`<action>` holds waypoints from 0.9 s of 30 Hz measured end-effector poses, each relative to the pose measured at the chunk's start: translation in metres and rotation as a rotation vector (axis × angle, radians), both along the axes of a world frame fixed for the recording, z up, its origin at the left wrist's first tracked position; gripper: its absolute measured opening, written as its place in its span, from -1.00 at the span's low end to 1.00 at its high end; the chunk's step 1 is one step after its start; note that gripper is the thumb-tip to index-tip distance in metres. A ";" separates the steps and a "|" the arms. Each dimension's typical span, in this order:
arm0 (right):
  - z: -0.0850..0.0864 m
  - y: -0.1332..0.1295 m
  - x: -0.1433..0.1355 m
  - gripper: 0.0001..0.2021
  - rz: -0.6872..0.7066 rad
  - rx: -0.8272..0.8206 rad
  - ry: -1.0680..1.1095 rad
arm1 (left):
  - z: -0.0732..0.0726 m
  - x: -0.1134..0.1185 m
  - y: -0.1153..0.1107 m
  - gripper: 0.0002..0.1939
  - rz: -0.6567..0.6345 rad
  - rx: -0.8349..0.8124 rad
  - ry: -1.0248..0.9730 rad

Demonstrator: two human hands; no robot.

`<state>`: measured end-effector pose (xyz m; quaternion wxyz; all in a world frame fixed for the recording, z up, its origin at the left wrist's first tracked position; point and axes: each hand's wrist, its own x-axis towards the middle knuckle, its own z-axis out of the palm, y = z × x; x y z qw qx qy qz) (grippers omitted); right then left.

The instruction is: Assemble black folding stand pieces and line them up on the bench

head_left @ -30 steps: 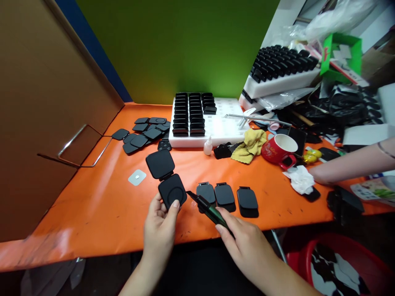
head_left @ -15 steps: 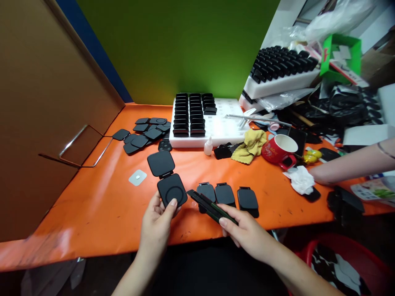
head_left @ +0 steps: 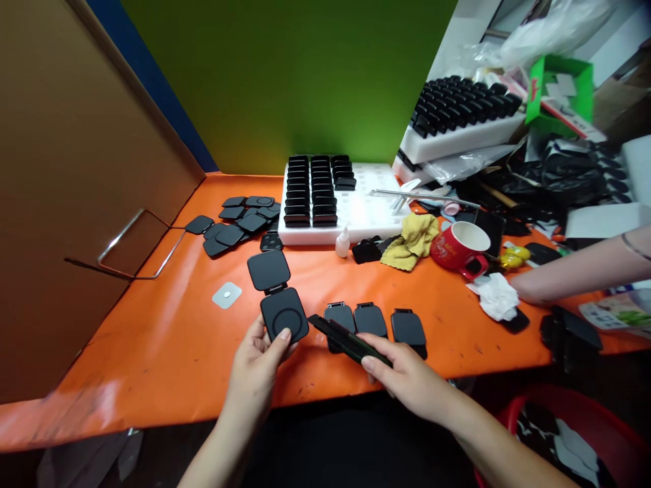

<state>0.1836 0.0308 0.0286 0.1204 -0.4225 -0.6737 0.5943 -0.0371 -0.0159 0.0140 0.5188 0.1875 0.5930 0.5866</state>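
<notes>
My left hand [head_left: 263,352] is closed on the lower panel of a black folding charger pad [head_left: 283,313], thumb on its front near a circular ring mark. The pad is unfolded at its hinge, with a plain square panel above. In my right hand [head_left: 401,373] is a black utility knife [head_left: 346,337], its tip pointing left, close to the pad's right edge; whether they touch I cannot tell. Behind the knife, three black hinged pads [head_left: 370,320] lie in a row on the orange table. A grey square plate [head_left: 226,295] with a small white disc lies to the left.
A white foam tray [head_left: 315,236] holds rows of black pieces, with loose black pads [head_left: 239,227] piled beside it. A small bottle [head_left: 342,242], yellow cloth [head_left: 414,240] and red mug [head_left: 460,249] stand nearby. Another person's forearm [head_left: 574,270] reaches in from the right.
The upper panel of the pad has shifted slightly right and looks a little more face-on. The knife has rolled slightly in my right hand, its tip staying by the pad.
</notes>
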 end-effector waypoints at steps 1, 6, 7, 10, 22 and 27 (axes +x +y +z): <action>0.002 0.003 0.001 -0.64 0.004 0.075 -0.004 | 0.001 -0.001 0.000 -0.56 -0.018 -0.005 -0.004; 0.001 0.013 0.008 -0.56 0.103 -0.277 0.048 | 0.006 -0.005 0.000 -0.63 -0.110 -0.005 -0.039; 0.000 0.015 0.009 -0.55 0.118 -0.307 0.056 | 0.006 -0.005 0.000 -0.63 -0.123 -0.009 -0.040; 0.003 0.021 0.012 -0.62 0.109 -0.052 0.033 | 0.007 -0.007 0.002 -0.61 -0.139 -0.040 -0.031; 0.006 0.026 0.000 -0.66 0.141 0.068 -0.002 | 0.010 -0.012 0.012 -0.57 -0.130 -0.015 -0.017; 0.000 0.016 -0.016 -0.55 0.132 -0.206 -0.008 | 0.002 -0.015 0.018 -0.40 -0.066 0.045 -0.035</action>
